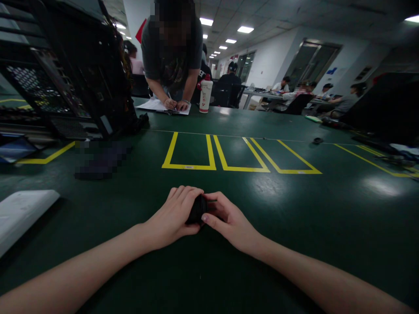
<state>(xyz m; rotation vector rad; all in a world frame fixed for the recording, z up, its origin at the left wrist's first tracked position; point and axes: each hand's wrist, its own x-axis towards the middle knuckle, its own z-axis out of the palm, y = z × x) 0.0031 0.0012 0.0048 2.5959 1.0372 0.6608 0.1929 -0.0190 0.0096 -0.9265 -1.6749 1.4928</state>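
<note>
Close in front of me, a small black cylindrical object lies on its side between my hands, low over the green tabletop. Its exact kind is hard to make out in the dim light. My left hand is closed around its left part, fingers over the top and thumb below. At the right end, my right hand grips the rim with curled fingers and thumb. Most of the object's left side is hidden by my left fingers.
Yellow tape outlines mark the green table. An open black computer case stands left, near a white box. Across the table a person leans over papers beside a white cup. A small dark ring lies right.
</note>
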